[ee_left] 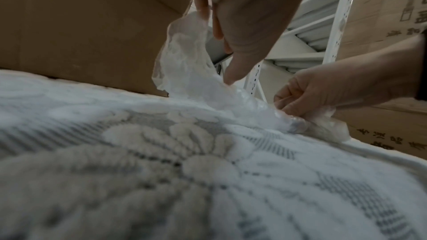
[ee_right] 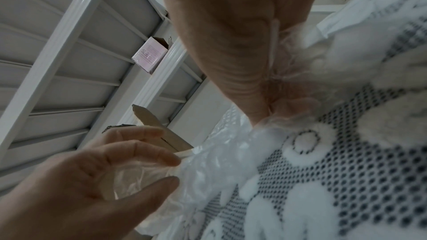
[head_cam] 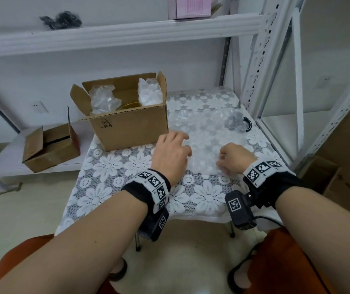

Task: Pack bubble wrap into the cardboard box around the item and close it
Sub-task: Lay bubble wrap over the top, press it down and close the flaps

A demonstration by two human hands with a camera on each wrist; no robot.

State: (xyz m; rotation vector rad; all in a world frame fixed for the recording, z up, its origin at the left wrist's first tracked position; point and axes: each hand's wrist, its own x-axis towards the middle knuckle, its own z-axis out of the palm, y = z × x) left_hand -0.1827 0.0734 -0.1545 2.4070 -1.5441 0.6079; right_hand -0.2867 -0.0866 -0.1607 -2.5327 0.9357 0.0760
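Observation:
The open cardboard box point(head_cam: 127, 122) stands at the table's back left. Two wads of bubble wrap point(head_cam: 103, 99) stick up inside it, with a yellowish item point(head_cam: 130, 104) between them. A loose bubble wrap sheet point(head_cam: 208, 132) lies on the cloth to the right of the box. My left hand point(head_cam: 183, 144) holds the sheet's near left edge, lifted between thumb point(ee_left: 232, 74) and fingers. My right hand point(head_cam: 222, 161) pinches the near right corner point(ee_left: 300, 118) in curled fingers. In the right wrist view the wrap point(ee_right: 208, 161) bunches between both hands.
The table carries a grey and white flowered lace cloth point(head_cam: 110, 166). A black roll under clear plastic point(head_cam: 236, 123) lies at its back right. A smaller cardboard box point(head_cam: 49, 147) sits on a low shelf at the left. White metal shelving point(head_cam: 275, 60) stands behind and to the right.

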